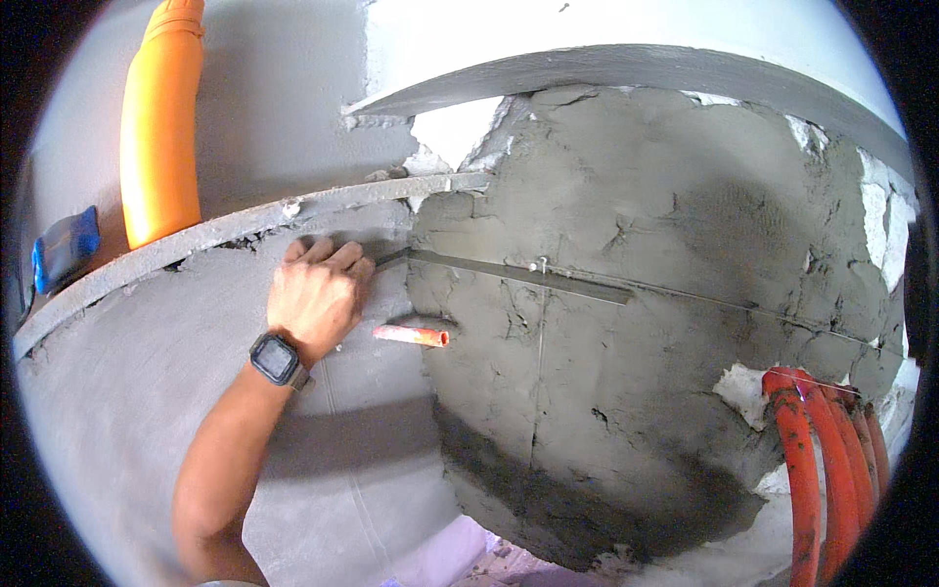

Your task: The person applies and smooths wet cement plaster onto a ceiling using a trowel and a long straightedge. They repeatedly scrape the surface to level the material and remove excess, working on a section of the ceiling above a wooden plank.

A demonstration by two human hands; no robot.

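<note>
My left hand (318, 293), with a watch (275, 359) on its wrist, reaches in from the lower left. Its fingers are closed around the handle end of a plastering trowel. The trowel's thin metal blade (518, 275) points right and shows nearly edge-on, lying along the wet grey mortar (665, 225) on the wall. Most of the handle is hidden by the hand. Below the blade, a short orange pipe stub (411, 336) juts from the wall. My right hand is out of view.
On a narrow ledge (342, 196) at the left stand an orange bottle (161, 137) and a blue-and-grey packet (67, 249). Several red conduits (804, 470) leave the wall at lower right. A thin string (724, 301) crosses the mortar. A grey slab edge (626, 68) overhangs above.
</note>
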